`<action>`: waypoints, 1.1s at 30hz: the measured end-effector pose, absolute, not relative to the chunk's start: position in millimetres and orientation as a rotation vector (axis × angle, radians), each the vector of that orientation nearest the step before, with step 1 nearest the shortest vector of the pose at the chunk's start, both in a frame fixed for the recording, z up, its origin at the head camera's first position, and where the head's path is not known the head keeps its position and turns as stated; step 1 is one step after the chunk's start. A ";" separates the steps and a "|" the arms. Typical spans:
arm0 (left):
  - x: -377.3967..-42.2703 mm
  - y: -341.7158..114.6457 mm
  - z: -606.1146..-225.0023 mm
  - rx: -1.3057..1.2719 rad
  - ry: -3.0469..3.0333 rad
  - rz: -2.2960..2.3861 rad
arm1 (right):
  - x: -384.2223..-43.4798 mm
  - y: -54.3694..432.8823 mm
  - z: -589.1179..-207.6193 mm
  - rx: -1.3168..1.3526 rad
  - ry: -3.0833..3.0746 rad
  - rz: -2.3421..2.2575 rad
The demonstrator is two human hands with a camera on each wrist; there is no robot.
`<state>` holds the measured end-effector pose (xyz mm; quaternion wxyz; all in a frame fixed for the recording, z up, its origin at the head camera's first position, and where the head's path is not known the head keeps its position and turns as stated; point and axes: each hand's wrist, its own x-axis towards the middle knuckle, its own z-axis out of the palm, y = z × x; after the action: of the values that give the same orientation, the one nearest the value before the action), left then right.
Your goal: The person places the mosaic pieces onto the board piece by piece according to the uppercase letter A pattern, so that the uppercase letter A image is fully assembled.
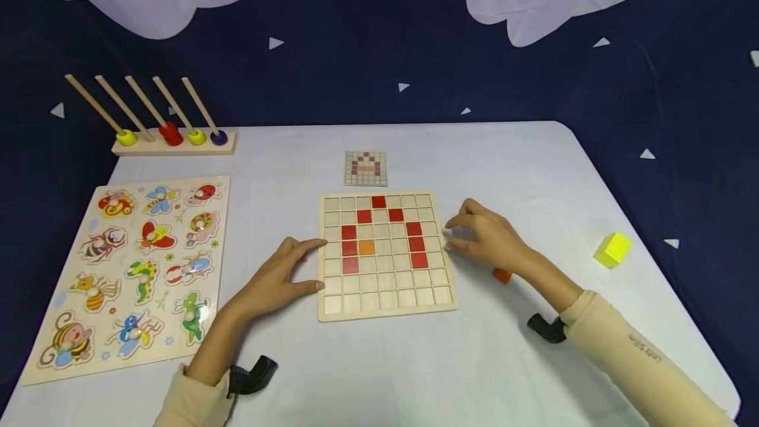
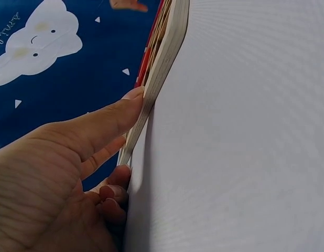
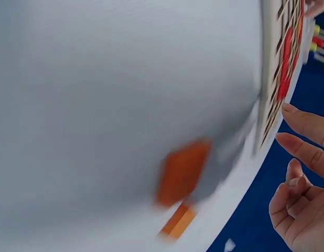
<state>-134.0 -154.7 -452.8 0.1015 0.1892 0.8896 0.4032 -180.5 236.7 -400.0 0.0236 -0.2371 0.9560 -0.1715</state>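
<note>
A wooden grid board (image 1: pixel 388 315) lies on the table with red tiles (image 1: pixel 416 244) and one orange tile (image 1: pixel 367 247) in its cells. My left hand (image 1: pixel 279 282) touches the board's left edge with thumb and forefinger spread apart; the left wrist view shows fingertips (image 2: pixel 135 94) against the board's side. At the right edge is my right hand (image 1: pixel 489 236), thumb and forefinger apart with nothing seen between them. Partly hidden below that hand, an orange block (image 1: pixel 502 275) lies on the table; two orange pieces (image 3: pixel 183 172) appear, blurred, in the right wrist view.
Behind the board lies a small pattern card (image 1: pixel 365 181). A wooden insect puzzle (image 1: pixel 133 269) takes up the left side, with a peg stacker (image 1: pixel 178 145) holding coloured beads beyond it. Far right stands a yellow cube (image 1: pixel 613 250).
</note>
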 end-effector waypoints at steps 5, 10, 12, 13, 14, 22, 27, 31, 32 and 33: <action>-133.6 -154.7 -452.9 0.557 2.630 1.191 | -171.2 276.6 -402.7 -0.656 3.001 -0.486; -133.9 -155.2 -453.9 0.557 2.634 1.185 | -159.9 309.1 -405.5 -0.591 3.002 -0.485; -133.9 -155.3 -454.2 0.552 2.633 1.186 | -156.6 318.1 -406.5 -0.572 2.998 -0.489; -134.0 -155.3 -454.5 0.548 2.632 1.187 | -155.2 321.6 -407.2 -0.567 2.997 -0.487; -134.1 -155.3 -454.6 0.546 2.631 1.186 | -154.1 324.4 -408.0 -0.562 2.997 -0.485; -134.7 -153.6 -453.5 0.562 2.626 1.186 | -152.2 332.5 -418.3 -0.640 3.081 -0.490; -133.4 -153.6 -452.1 0.556 2.625 1.193 | -156.3 331.0 -422.2 -0.782 3.126 -0.472; -132.9 -153.6 -450.9 0.549 2.622 1.195 | -163.1 321.4 -418.0 -0.849 3.119 -0.500; -132.9 -153.5 -450.8 0.548 2.622 1.194 | -165.1 317.4 -416.3 -0.859 3.110 -0.510; -132.9 -153.4 -450.7 0.546 2.622 1.193 | -167.0 312.7 -414.1 -0.867 3.098 -0.523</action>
<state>-132.9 -153.4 -450.7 0.1048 0.1854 0.8893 0.4047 -167.0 312.7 -414.1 -0.0589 -0.2655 0.9489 -0.1602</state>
